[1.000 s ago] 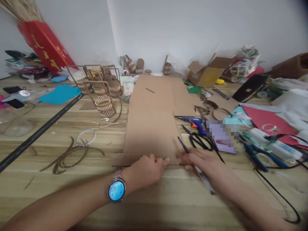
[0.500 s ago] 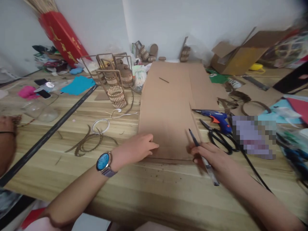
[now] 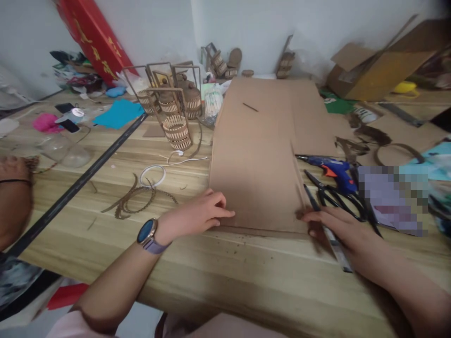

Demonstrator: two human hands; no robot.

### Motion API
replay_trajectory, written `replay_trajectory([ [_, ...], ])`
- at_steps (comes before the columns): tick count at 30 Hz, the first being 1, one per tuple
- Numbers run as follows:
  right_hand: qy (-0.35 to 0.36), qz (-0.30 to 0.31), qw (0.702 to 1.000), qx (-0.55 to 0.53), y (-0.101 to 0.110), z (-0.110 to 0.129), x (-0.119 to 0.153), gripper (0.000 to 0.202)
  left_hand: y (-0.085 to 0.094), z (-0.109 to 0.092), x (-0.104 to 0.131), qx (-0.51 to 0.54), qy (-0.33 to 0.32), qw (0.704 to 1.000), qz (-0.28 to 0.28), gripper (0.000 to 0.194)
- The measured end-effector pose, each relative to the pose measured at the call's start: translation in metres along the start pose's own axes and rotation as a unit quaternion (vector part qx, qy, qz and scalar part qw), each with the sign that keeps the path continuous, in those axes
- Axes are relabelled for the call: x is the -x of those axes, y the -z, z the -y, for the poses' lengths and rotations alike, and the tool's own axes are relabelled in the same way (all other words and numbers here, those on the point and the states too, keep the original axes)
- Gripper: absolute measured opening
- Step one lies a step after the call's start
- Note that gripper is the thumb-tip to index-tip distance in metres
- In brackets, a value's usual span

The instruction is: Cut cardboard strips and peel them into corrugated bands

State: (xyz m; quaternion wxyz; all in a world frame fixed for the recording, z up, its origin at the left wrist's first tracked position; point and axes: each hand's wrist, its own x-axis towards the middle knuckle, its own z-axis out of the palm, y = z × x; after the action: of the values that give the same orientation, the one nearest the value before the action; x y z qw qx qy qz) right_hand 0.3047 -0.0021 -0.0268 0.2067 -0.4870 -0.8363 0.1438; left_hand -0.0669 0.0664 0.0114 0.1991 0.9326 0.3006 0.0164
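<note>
A sheet of brown cardboard lies on the wooden table in front of me. At its near left corner rests my left hand, thumb and index finger apart, index stretched over the surface and the other fingers curled. My right hand is closed around a dark-tipped pen with a clear barrel. Its fingertips touch or nearly touch the near right corner of the cardboard. Just beyond it are black-handled scissors and a blue glue gun. A thin dark stick lies on the cardboard's far part.
Small slatted buckets with handles stand at the back left. Curled brown strips and a white ring lie left of the cardboard. A carton is at the back right. Another person's hand is at the far left.
My view has shifted, so the table's things appear further right. Both hands stay at the cardboard's near corners; the pen remains in my right hand.
</note>
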Motion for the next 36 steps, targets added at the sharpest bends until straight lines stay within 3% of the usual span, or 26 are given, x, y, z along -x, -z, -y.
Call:
replay_trajectory([
  [11, -0.038, 0.051, 0.998, -0.019, 0.015, 0.010, 0.003, 0.020, -0.007, 0.004, 0.006, -0.030, -0.020, 0.999, -0.027, 0.043],
  [36, -0.021, 0.030, 0.999, -0.019, 0.008, 0.005, 0.008, 0.028, -0.003, -0.003, 0.006, -0.037, -0.014, 0.999, -0.013, 0.042],
])
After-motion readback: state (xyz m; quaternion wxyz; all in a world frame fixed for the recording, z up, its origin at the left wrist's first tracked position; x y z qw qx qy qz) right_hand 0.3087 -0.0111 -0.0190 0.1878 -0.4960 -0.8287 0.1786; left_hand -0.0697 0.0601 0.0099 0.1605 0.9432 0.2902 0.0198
